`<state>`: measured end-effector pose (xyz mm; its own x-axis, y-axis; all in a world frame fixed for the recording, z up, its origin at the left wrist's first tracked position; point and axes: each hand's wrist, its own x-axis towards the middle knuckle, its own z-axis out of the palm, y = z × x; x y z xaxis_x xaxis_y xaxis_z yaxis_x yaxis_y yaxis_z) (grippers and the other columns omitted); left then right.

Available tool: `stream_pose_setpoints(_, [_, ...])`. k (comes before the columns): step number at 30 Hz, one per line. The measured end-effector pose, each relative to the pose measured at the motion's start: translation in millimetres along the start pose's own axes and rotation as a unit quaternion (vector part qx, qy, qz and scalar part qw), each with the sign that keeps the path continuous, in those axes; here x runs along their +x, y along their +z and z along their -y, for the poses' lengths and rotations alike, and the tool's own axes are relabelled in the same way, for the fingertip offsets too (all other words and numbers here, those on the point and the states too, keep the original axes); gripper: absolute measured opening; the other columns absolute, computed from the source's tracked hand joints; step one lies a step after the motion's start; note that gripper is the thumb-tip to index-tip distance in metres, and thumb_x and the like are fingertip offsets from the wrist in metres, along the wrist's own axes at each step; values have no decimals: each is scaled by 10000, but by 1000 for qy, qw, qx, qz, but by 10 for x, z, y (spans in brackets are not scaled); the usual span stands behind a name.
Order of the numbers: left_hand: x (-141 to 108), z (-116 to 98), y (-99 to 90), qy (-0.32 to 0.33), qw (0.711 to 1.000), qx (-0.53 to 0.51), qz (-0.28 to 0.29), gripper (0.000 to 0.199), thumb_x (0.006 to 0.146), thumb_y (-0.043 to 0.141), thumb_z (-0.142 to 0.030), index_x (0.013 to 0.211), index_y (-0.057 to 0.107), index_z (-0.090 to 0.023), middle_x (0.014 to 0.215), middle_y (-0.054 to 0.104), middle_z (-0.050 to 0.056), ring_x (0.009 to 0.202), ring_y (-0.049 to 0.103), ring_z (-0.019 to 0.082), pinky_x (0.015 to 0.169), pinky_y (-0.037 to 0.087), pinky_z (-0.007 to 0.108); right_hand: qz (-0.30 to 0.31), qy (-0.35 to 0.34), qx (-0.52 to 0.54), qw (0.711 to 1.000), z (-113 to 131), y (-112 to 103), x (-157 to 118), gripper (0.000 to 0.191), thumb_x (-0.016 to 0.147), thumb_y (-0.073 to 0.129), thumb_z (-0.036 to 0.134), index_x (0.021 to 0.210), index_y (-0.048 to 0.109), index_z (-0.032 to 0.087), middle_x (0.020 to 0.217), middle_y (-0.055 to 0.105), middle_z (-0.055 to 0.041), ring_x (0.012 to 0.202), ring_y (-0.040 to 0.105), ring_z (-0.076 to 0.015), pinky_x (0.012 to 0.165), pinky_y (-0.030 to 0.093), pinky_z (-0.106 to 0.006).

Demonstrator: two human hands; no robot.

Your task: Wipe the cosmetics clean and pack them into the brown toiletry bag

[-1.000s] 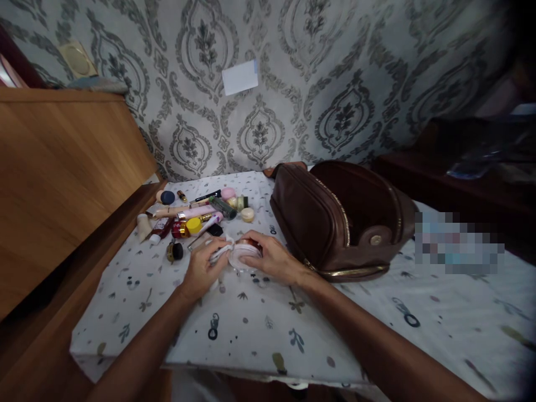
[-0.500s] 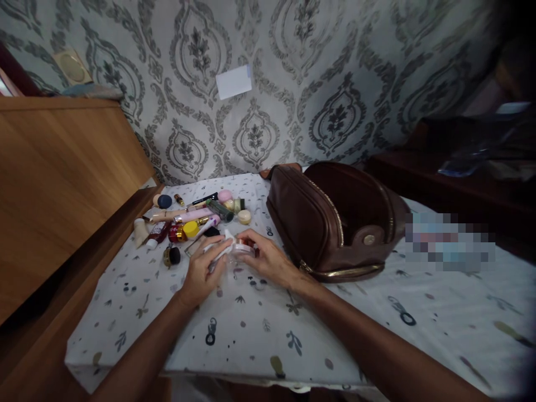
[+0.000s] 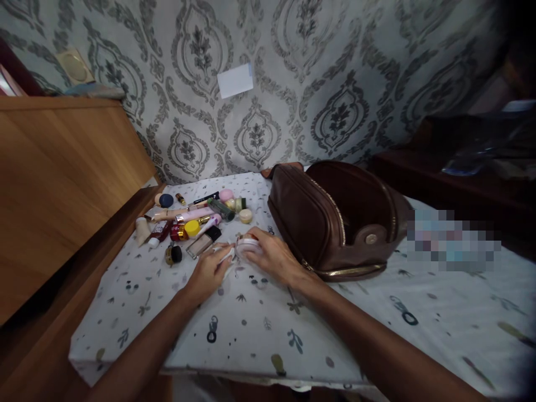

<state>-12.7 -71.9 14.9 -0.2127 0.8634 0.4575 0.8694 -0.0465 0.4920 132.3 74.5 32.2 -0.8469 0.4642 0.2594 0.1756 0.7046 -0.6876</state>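
My right hand (image 3: 270, 254) is closed around a small round jar (image 3: 248, 245) with a pale pinkish lid. Close beside it, my left hand (image 3: 210, 269) pinches a crumpled white wipe or tissue (image 3: 228, 255). Just past my left hand lies a rectangular bottle with a black cap (image 3: 204, 242). Several cosmetics spread behind it: a pink tube (image 3: 195, 214), a yellow-capped item (image 3: 192, 228), a dark red bottle (image 3: 159, 233) and a small cream-lidded jar (image 3: 245, 215). A short black-topped container (image 3: 173, 254) sits left of my left hand.
A brown leather bag (image 3: 310, 223) stands unzipped to the right of my hands. The patterned white cloth (image 3: 243, 335) covers the table. A wooden panel (image 3: 71, 178) borders the left side, and patterned wallpaper (image 3: 255, 134) rises behind. A blurred-out patch (image 3: 452, 234) lies at the right.
My left hand has drawn slightly down and away from the jar, carrying the white wipe. The rectangular bottle shows more fully now. In my right hand the jar has tilted.
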Motion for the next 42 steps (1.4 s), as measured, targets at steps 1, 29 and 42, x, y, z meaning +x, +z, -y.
stream_pose_setpoints(1, [4,-6,7,1,1000,-4,8,312,942,483,-221,1180,682,-190,1137,698,112,1042,655,231,921,521,376,6,9,-17,1000,-1,0,-2,183,812,639,252,975,565,214,918,653,-30,792,586,-182,646,350,-247])
stream_pose_setpoints(29, [3,-10,71,7,995,19,-95,388,968,464,-256,1333,575,-186,1311,635,120,1227,585,239,1039,480,410,-50,10,458,887,-58,191,43,307,784,670,423,984,575,209,899,600,5,800,541,-152,743,425,-272])
stream_pose_setpoints(42, [-36,-61,113,71,995,29,-69,430,961,422,-177,1372,539,-227,1348,610,103,1274,547,215,1053,476,408,-30,-75,58,995,8,13,-1,196,795,655,218,990,645,197,964,667,-67,952,577,-234,846,417,-349])
